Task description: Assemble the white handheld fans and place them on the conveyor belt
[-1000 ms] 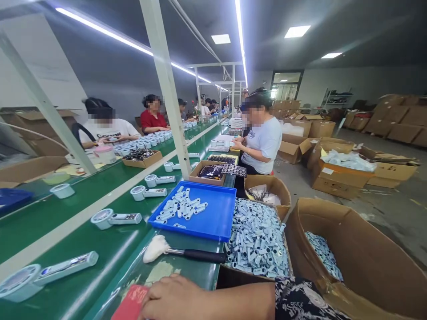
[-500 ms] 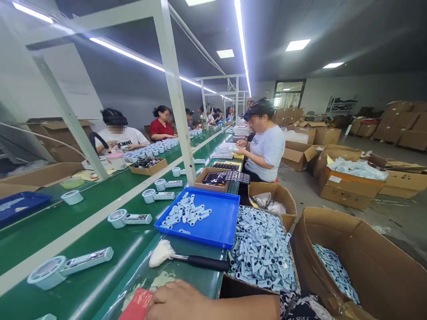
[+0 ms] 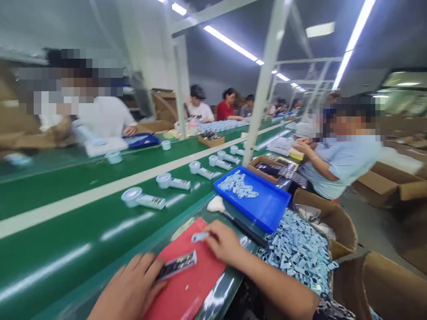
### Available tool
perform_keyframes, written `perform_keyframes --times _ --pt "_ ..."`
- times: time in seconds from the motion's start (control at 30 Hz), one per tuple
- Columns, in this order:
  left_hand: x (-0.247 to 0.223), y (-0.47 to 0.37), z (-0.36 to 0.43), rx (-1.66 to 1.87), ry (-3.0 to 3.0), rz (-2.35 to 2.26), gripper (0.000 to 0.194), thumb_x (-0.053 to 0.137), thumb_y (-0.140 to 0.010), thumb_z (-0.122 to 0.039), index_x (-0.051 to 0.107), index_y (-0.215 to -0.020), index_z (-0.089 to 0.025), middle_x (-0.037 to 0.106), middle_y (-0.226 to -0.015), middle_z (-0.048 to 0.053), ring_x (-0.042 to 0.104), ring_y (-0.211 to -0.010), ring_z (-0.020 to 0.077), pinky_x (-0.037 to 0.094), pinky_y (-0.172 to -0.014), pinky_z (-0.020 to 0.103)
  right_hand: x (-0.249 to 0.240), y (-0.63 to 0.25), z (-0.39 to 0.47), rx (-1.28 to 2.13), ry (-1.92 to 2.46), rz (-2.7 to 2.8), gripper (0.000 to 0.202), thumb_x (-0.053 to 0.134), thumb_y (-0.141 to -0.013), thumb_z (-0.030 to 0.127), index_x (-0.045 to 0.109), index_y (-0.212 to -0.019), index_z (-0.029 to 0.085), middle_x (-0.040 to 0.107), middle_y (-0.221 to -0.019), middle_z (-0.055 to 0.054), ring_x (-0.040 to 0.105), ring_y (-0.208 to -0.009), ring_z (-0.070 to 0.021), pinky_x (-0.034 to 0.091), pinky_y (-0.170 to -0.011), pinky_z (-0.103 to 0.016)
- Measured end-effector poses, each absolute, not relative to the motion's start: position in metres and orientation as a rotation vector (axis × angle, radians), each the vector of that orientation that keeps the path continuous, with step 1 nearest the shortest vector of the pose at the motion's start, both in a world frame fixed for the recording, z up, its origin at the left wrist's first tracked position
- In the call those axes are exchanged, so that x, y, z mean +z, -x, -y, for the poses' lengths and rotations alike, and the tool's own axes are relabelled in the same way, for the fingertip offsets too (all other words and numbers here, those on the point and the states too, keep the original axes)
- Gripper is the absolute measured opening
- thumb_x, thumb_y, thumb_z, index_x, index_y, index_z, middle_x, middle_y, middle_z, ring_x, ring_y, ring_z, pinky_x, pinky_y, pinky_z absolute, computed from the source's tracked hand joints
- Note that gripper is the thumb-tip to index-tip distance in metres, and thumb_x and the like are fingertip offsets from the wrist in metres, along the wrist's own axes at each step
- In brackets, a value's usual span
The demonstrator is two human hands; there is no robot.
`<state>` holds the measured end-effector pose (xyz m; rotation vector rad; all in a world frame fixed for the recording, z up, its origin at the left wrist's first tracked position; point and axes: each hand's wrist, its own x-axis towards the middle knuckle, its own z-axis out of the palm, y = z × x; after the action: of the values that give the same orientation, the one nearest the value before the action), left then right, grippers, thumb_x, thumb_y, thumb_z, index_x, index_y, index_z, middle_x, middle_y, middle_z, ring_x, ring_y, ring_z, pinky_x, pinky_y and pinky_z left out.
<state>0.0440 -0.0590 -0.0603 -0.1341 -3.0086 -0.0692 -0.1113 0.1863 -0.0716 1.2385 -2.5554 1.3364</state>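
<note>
My left hand [image 3: 133,284] is closed around a light-blue handheld fan, whose handle [image 3: 178,265] points right with dark parts showing in its open face. The hand hides the fan's other end. Beneath it lies a red mat [image 3: 187,291] on the bench. Above the mat's far part, my right hand [image 3: 224,242] pinches a small light-blue plastic cover [image 3: 200,237] between thumb and fingers. Just beyond this hand rests a mallet [image 3: 242,224] with a black handle and a whitish wrapped head.
A blue tray [image 3: 267,209] holds several light-blue covers. To its right, a carton is heaped with more covers [image 3: 296,253]. Fans [image 3: 143,198] stand in a row on the green conveyor [image 3: 83,240]. A white post [image 3: 267,80] rises beyond the tray. Co-workers [image 3: 350,151] sit along both sides.
The view has swung left. My left hand has come into sight with the fan. My right hand, earlier at the red mat's edge, now shows a small cover in its fingers.
</note>
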Motion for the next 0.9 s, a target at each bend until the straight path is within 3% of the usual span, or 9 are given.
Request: perform_keyframes --times 0.07,0.13,0.23,0.3,0.43,0.57,0.63,0.8,0.9 --pt "-0.040 -0.043 0.042 -0.039 0.072 3.123 0.017 0.057 -0.096 -0.032 0.069 -0.102 -0.021 0.065 -0.104 0.009 0.060 -0.098 0.0322 0.051 -0.085 0.051 -0.052 0.108 -0.187 1.473 -1.201 2.523 0.014 0.057 -0.094 0.018 0.067 -0.103 0.019 0.067 -0.096 -0.005 0.060 -0.085 -0.0165 0.044 -0.077 -0.029" --pt "-0.026 -0.043 0.035 -0.106 0.043 3.167 0.020 0.062 -0.094 -0.031 0.066 -0.111 -0.019 0.064 -0.111 0.011 0.058 -0.104 0.0334 0.050 -0.089 0.052 -0.034 0.103 -0.183 1.527 -1.290 2.526 0.017 0.054 -0.096 0.021 0.066 -0.107 0.020 0.068 -0.097 -0.005 0.060 -0.082 -0.0157 0.044 -0.074 -0.028" --pt "-0.021 -0.050 0.039 -0.420 0.013 3.047 0.046 0.072 -0.089 -0.031 0.054 -0.130 -0.020 0.061 -0.124 0.010 0.055 -0.114 0.0311 0.048 -0.096 0.050 -0.015 0.090 -0.171 1.518 -1.447 2.596 0.021 0.053 -0.097 0.025 0.064 -0.114 0.021 0.070 -0.100 -0.004 0.063 -0.083 -0.0158 0.045 -0.074 -0.028" --pt "-0.026 -0.058 0.042 -0.608 0.021 2.887 0.053 0.074 -0.088 -0.036 0.050 -0.133 -0.022 0.059 -0.128 0.009 0.054 -0.116 0.0285 0.048 -0.098 0.046 -0.009 0.079 -0.163 1.468 -1.508 2.681 0.020 0.051 -0.098 0.025 0.063 -0.114 0.021 0.072 -0.099 -0.003 0.065 -0.082 -0.0156 0.044 -0.075 -0.028" --pt "-0.034 -0.064 0.042 -0.692 0.079 2.726 0.046 0.069 -0.092 -0.044 0.052 -0.129 -0.024 0.059 -0.126 0.008 0.054 -0.114 0.0272 0.047 -0.098 0.045 -0.008 0.061 -0.147 1.153 -1.600 2.805 0.017 0.048 -0.101 0.027 0.062 -0.108 0.020 0.073 -0.095 -0.003 0.066 -0.080 -0.0173 0.041 -0.071 -0.029" --pt "-0.032 -0.059 0.037 -0.669 0.125 2.769 0.021 0.056 -0.099 -0.034 0.060 -0.116 -0.023 0.064 -0.120 0.006 0.054 -0.113 0.0267 0.045 -0.097 0.047 -0.007 0.055 -0.136 0.773 -1.619 2.893 0.020 0.046 -0.103 0.030 0.061 -0.106 0.017 0.071 -0.088 -0.006 0.065 -0.076 -0.0200 0.037 -0.064 -0.030" --pt "-0.032 -0.056 0.036 -0.682 0.124 2.808 0.019 0.049 -0.101 -0.030 0.063 -0.108 -0.021 0.066 -0.113 0.006 0.056 -0.108 0.0262 0.045 -0.095 0.047 -0.008 0.055 -0.135 0.722 -1.630 2.876 0.020 0.047 -0.102 0.031 0.063 -0.103 0.017 0.069 -0.084 -0.005 0.063 -0.072 -0.0191 0.037 -0.062 -0.030" --pt "-0.038 -0.052 0.039 -0.782 0.093 2.816 0.023 0.047 -0.102 -0.031 0.067 -0.104 -0.021 0.068 -0.104 0.005 0.057 -0.101 0.0243 0.048 -0.091 0.042 -0.021 0.067 -0.140 1.023 -1.641 2.729 0.014 0.059 -0.098 0.029 0.065 -0.090 0.019 0.062 -0.097 -0.005 0.060 -0.090 -0.0172 0.048 -0.079 -0.031" --pt "-0.036 -0.052 0.040 -0.788 0.110 2.813 0.020 0.050 -0.101 -0.030 0.068 -0.105 -0.023 0.068 -0.104 0.004 0.057 -0.103 0.0235 0.048 -0.091 0.041 -0.033 0.076 -0.143 1.355 -1.674 2.772 0.006 0.061 -0.097 0.023 0.066 -0.097 0.020 0.063 -0.104 -0.003 0.061 -0.098 -0.0148 0.050 -0.090 -0.031"
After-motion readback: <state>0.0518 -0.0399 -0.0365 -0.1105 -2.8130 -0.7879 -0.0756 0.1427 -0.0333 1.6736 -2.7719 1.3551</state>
